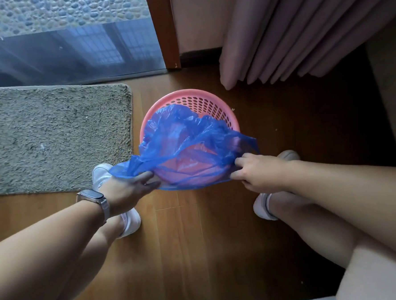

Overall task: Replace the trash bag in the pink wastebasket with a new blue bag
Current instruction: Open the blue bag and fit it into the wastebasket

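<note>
A round pink wastebasket [203, 98] with a perforated wall stands on the wooden floor between my feet. A thin blue bag [182, 137] is spread open over its near half, its mouth stretched toward me. My left hand [127, 191], with a watch on the wrist, grips the bag's left edge. At the bag's right edge my right hand [256, 171] pinches the plastic. The far rim and far inner wall of the basket are bare. Through the blue plastic the pink bottom shows.
A grey shaggy mat [52, 135] lies on the floor to the left. Behind it is a glass door [70, 48] with a brown frame. Pink curtains [301, 39] hang at the back right. My white shoes [127, 221] flank the basket.
</note>
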{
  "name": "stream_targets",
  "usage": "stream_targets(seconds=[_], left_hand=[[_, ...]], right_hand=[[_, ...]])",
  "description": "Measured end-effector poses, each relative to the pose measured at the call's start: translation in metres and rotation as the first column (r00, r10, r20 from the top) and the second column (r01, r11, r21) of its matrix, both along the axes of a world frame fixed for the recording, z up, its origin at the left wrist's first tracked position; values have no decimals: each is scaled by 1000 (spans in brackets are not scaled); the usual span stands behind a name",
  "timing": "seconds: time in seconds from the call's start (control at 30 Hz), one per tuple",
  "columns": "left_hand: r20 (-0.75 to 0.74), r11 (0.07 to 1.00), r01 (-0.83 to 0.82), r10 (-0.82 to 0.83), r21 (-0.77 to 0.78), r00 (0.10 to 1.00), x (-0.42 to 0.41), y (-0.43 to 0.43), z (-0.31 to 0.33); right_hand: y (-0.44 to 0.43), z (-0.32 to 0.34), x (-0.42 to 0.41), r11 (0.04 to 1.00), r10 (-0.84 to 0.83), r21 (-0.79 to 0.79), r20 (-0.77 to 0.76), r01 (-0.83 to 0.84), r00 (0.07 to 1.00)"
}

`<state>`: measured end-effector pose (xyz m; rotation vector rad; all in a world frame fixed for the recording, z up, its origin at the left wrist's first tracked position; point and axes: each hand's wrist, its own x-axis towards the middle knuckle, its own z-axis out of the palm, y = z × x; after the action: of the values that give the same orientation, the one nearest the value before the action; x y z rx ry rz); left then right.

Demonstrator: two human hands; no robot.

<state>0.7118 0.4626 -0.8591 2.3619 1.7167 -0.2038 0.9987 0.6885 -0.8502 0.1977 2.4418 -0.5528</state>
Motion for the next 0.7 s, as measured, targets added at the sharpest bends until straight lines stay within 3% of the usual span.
stream_targets(seconds=[0.1, 0.13, 0.2, 0.33, 0.4, 0.47, 0.57, 0.7], left_hand=[[64, 993, -104, 108, -61, 992, -15, -5, -22], [90, 983, -166, 173, -78, 981, -19, -5, -23], [159, 936, -338, 350, -97, 923, -22, -1, -21], [305, 642, -728, 762, -239, 571, -21, 10, -13], [369, 538, -785, 828, -309, 422, -19, 14, -13], [399, 487, -793, 852, -367, 338, -16, 17, -15], [397, 450, -791, 872, -414, 288, -13, 23, -21], [359, 390, -812, 901, -434, 241, -15, 28, -30]], right_hand=[[0, -5, -3, 994, -109, -22, -8, 109, 994], [1, -6, -4, 972, -227, -60, 2, 226, 974], [3, -12, -6, 843, -513, -152, 65, 516, 856], [6, -19, -19, 467, -847, -271, 136, 841, 514], [8, -19, -29, 351, -905, -298, 134, 888, 403], [10, -19, -39, 297, -934, -290, 112, 910, 340], [12, -21, -52, 245, -954, -291, 99, 925, 284], [14, -24, -59, 239, -956, -263, 106, 935, 274]])
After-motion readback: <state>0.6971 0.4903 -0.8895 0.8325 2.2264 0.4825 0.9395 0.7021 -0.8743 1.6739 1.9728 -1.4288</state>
